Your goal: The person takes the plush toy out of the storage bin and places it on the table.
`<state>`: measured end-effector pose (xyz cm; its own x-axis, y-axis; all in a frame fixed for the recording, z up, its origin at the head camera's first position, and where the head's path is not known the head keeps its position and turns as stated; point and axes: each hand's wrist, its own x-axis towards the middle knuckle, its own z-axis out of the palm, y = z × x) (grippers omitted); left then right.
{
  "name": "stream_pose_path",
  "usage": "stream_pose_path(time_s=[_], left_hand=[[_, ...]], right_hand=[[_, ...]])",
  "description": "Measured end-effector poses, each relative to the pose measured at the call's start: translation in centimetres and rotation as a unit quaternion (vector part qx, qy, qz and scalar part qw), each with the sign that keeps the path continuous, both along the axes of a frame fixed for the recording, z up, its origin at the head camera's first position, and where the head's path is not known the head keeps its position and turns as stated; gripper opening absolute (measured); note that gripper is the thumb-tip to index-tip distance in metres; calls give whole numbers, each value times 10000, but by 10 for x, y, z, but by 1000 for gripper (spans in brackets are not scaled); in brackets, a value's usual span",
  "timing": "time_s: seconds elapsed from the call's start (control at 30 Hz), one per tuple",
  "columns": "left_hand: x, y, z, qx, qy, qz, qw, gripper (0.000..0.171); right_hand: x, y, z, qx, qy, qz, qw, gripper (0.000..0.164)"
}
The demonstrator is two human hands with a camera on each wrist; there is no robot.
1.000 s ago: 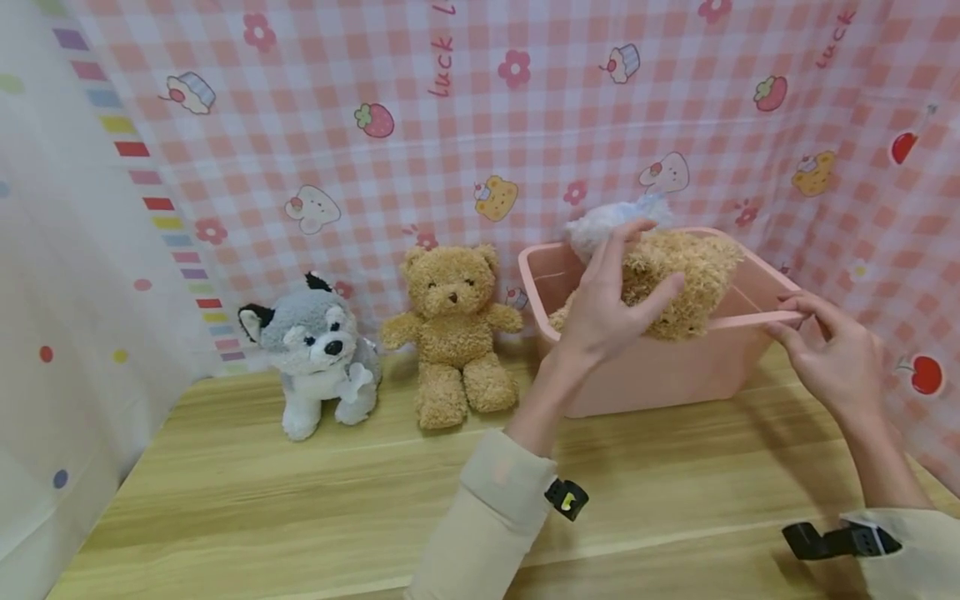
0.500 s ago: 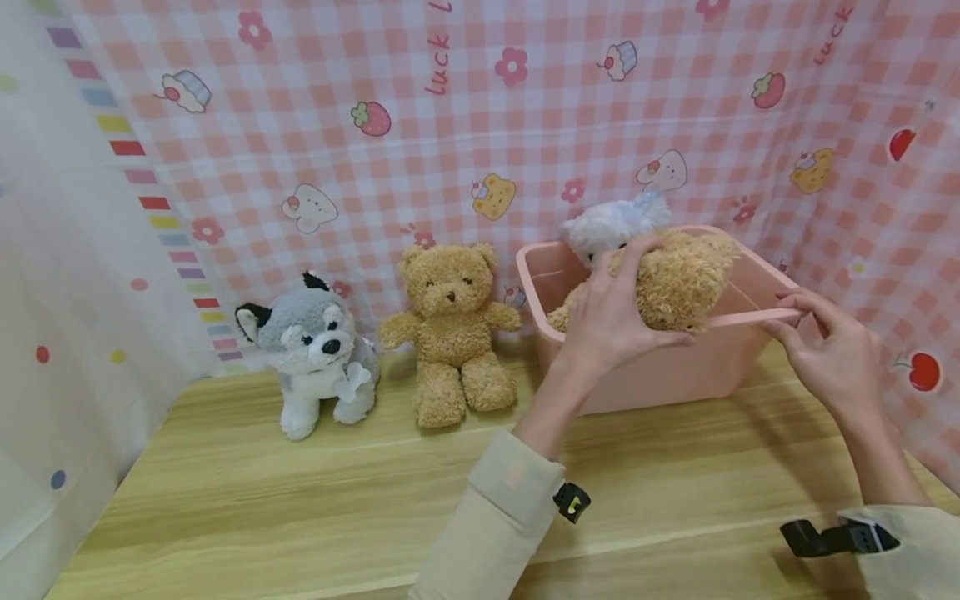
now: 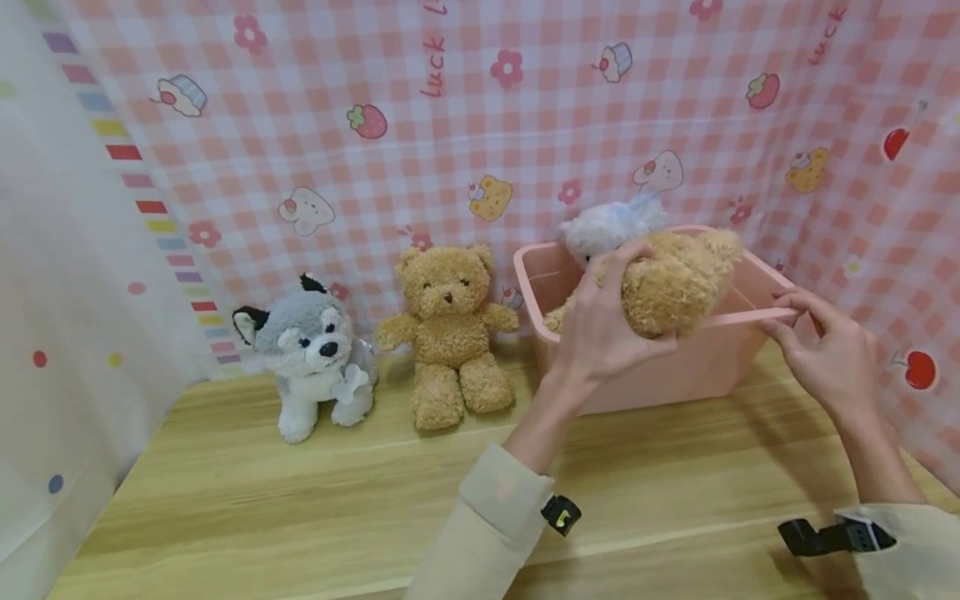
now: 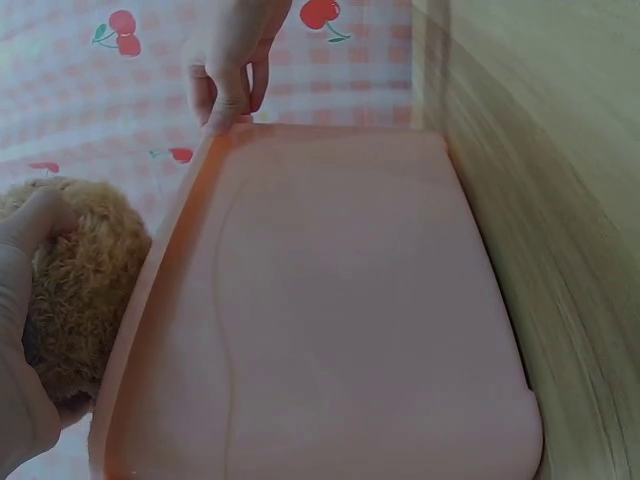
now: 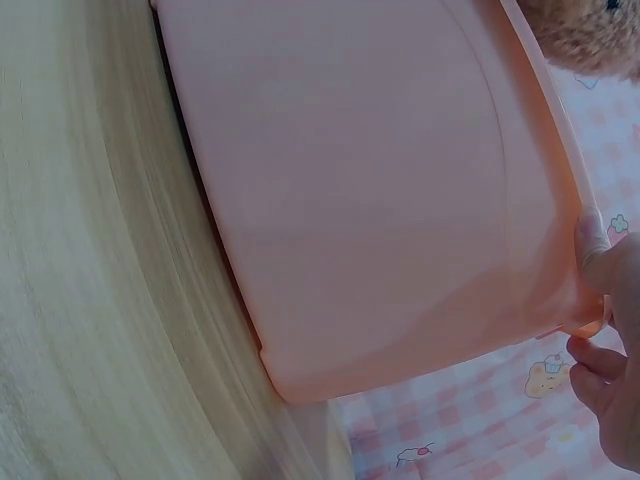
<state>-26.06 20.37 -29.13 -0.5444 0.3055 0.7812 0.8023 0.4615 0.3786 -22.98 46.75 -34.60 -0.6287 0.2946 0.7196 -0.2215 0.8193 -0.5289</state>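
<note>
My left hand (image 3: 600,329) grips a curly brown plush toy (image 3: 675,283) at the open top of a pink plastic bin (image 3: 667,375). The toy lies on its side over the front rim, its face out of sight. In the left wrist view, thumb and fingers wrap round its fur (image 4: 95,290). At the bin's front right corner, my right hand (image 3: 832,354) pinches the rim between thumb and fingers. Behind the brown toy, a fluffy white and pale blue plush (image 3: 611,225) pokes out above the back rim, partly hidden by my left fingers.
A tan teddy bear (image 3: 453,325) sits upright left of the bin. Farther left stands a grey and white husky plush (image 3: 318,358). The wooden table (image 3: 337,508) meets a pink checked cloth (image 3: 420,183) behind and at the right, and a white dotted cloth (image 3: 67,275) at the left.
My left hand's spread fingers have closed round the brown plush, which has turned and shifted slightly in the bin's opening. My right hand keeps its hold on the rim.
</note>
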Motion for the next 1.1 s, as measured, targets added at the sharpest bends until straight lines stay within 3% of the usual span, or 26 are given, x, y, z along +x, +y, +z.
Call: stream_pose_path(time_s=[0.17, 0.33, 0.47, 0.8, 1.1], left_hand=[[3, -8, 7, 712, 511, -552, 9946, 91], [12, -19, 23, 1341, 1103, -929, 9804, 88], [20, -28, 35, 1564, 1514, -1203, 9686, 85], [34, -55, 56, 1975, 2163, -1189, 9487, 81], [49, -83, 72, 2324, 2353, -1327, 9343, 80]], right_hand=[[-1, 1, -1, 16, 98, 45, 9999, 28], [1, 3, -1, 41, -27, -70, 10000, 29], [1, 4, -1, 8, -50, -104, 9999, 29], [-3, 3, -4, 6, 59, -59, 10000, 29], [-2, 2, -3, -33, -13, -45, 10000, 30]])
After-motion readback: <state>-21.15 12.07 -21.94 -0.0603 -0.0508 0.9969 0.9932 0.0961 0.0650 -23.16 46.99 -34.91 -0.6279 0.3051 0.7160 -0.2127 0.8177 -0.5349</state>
